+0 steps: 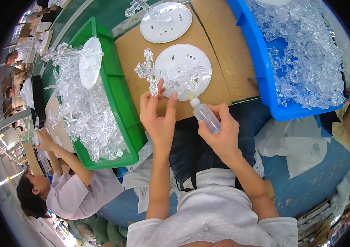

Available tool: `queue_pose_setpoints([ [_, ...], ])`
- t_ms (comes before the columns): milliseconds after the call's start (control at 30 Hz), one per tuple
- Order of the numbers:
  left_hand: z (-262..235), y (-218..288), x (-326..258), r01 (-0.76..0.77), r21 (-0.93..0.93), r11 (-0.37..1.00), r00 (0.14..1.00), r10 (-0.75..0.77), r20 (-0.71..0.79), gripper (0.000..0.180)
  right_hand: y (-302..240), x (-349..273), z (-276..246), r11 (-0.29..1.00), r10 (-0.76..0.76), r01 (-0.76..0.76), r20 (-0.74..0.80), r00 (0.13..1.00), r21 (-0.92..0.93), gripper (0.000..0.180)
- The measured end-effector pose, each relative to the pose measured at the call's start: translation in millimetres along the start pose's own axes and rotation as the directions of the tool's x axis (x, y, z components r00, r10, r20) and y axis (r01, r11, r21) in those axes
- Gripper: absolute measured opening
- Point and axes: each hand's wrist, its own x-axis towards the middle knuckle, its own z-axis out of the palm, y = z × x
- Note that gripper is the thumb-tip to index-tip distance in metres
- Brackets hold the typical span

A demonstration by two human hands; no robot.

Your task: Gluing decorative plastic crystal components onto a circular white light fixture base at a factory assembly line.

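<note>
My left hand [159,123] is raised at the near left edge of a round white disc [201,61]. Its fingers are at the lower end of a clear beaded plastic sprig [145,71] and appear to hold it, while the thumb stands apart by the rim. More clear plastic parts [177,78] lie over the disc's middle. My right hand [222,131] is closed round a small translucent squeeze bottle [208,118]. The bottle is tilted, with its yellowish tip close to the disc's near edge.
Beyond lies a second white disc [162,29] with clear parts on the cardboard [131,45]. A green bin [121,103] on the left and a blue bin [261,61] on the right hold clear plastic pieces. Another white disc [91,61] rests on the green bin's contents. A co-worker [76,193] sits at left.
</note>
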Motion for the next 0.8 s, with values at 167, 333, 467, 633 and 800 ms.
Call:
queue_pose_setpoints([
  [167, 9, -1, 6, -0.032, 0.053, 0.998, 0.999, 0.031, 0.012, 0.039, 5, 4, 2, 1.0, -0.007, 0.006, -0.024, 1.0, -0.028, 0.032],
  [333, 4, -6, 12, -0.042, 0.053, 0.998, 0.998, 0.039, 0.047, 0.037, 3, 6, 1, 0.999, -0.021, 0.02, -0.013, 1.0, -0.044, 0.031],
  [467, 4, -7, 11, -0.031, 0.065, 0.997, 0.998, 0.028, 0.05, 0.037, -2, 9, 3, 0.998, -0.025, 0.025, -0.008, 1.0, -0.053, 0.03],
  [633, 6, -6, 10, -0.022, 0.062, 0.998, 0.999, 0.019, 0.051, 0.037, 1, 11, 0, 0.994, -0.058, 0.057, 0.001, 0.998, -0.093, 0.029],
  [800, 5, -9, 12, -0.013, 0.057, 0.998, 0.999, 0.01, 0.042, 0.036, 0, 7, -1, 0.997, -0.03, 0.031, 0.028, 0.999, -0.069, 0.029],
])
